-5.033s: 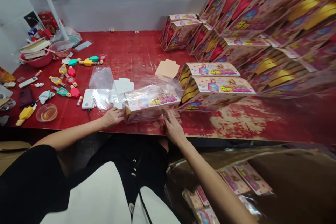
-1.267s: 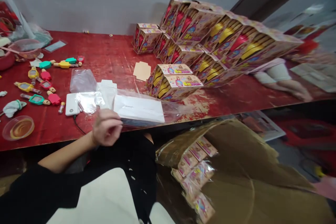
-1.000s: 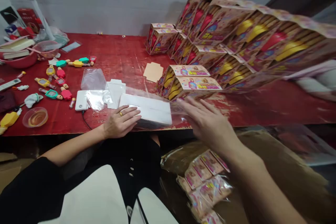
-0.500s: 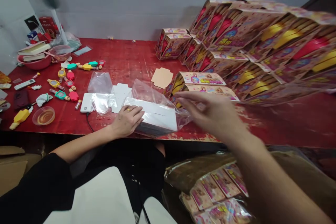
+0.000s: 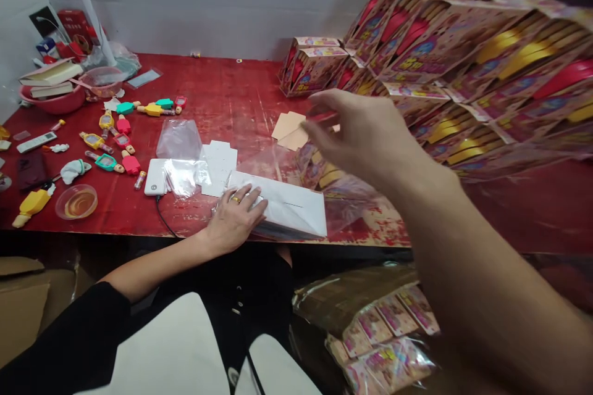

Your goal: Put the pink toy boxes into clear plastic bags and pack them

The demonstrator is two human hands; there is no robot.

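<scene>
My left hand (image 5: pixel 237 215) lies on the left end of a white box (image 5: pixel 291 200), its fingers spread over the top. Clear plastic film surrounds the box and stretches to its right. Above and to the right, my right hand (image 5: pixel 356 129) is raised with curved fingers and the thumb apart. Red tabletop shows through that gap, and I see nothing held there. Behind the thumb stands a printed carton (image 5: pixel 317 166), mostly covered by the hand and film. Flat tan card pieces (image 5: pixel 290 129) lie just left of the right fingertips.
Printed cartons (image 5: pixel 454 37) with yellow and red contents are stacked at the right. White card (image 5: pixel 218 166), clear bags (image 5: pixel 178 139) and a white device (image 5: pixel 156 178) with a cable lie left of the box. Colourful toy pieces (image 5: pixel 106 162) and a small bowl (image 5: pixel 76 202) are farther left.
My right hand has moved up, now covering the printed cartons' tops. My left hand stays on the white box. The whole view has shifted slightly.
</scene>
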